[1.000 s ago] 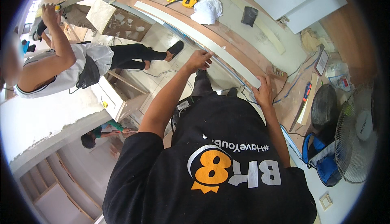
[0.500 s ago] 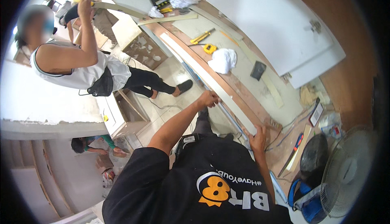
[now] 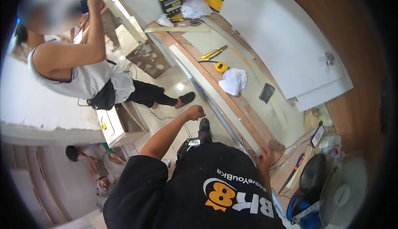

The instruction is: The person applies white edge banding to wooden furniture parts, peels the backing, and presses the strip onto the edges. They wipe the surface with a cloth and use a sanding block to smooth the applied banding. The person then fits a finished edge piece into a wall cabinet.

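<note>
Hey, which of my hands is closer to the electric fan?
Right: your right hand, by the pale strip, is left of the electric fan; your left hand is much farther left.

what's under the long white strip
Brown wood shows along the far side of the long white strip; whatever lies directly beneath it is covered and can't be seen.

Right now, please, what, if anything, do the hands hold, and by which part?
The right hand holds the long, flat white strip by its near end; for the curled left hand, I cannot tell.
</note>
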`<state>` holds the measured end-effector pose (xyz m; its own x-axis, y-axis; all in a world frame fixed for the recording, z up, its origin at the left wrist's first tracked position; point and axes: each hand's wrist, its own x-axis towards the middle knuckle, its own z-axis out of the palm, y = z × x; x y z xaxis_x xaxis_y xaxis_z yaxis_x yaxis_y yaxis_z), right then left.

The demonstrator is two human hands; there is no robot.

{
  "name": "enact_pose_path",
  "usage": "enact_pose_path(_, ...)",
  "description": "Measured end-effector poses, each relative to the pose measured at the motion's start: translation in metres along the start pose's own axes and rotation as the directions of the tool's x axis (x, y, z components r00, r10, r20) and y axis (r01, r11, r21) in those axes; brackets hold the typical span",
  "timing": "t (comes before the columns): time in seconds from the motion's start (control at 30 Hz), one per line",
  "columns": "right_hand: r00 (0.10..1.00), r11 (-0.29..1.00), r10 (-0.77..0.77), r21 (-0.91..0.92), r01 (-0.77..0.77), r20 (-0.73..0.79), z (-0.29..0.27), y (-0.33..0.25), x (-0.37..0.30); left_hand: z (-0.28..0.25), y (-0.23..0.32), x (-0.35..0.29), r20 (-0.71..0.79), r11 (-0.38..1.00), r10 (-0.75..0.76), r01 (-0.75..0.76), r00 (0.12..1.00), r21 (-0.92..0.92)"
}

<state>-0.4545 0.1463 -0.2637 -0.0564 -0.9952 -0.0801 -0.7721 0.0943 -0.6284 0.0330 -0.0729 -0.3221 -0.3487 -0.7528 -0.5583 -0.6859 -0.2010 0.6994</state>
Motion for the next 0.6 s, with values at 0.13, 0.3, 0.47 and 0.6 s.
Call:
enact_pose_path(0.13,0.998,0.992,-0.034,0.121,0.041,-0.054,-0.015,0.014,0.003,-0.039,-0.011,0.008,0.043,0.972,-0.109,0.115,0.993,-0.207)
enact_pose_path(0.3,0.904,0.856,0.396,0.291,-0.427,0.160,-0.026,0.015,0.015,-0.083,0.002,0.024,0.027,0.902,-0.164,0.161,0.986,-0.399)
enact_pose_path(0.47,0.905,0.862,0.425,0.297,-0.412,0.020,-0.015,0.002,0.020,-0.120,0.009,0.042,-0.002,0.934,-0.075,0.069,0.997,-0.351)
enact_pose_path(0.6,0.909,0.914,0.405,0.070,-0.399,-0.099,-0.009,-0.012,0.017,-0.156,0.040,0.069,-0.417,0.956,0.233,-0.127,0.878,0.266)
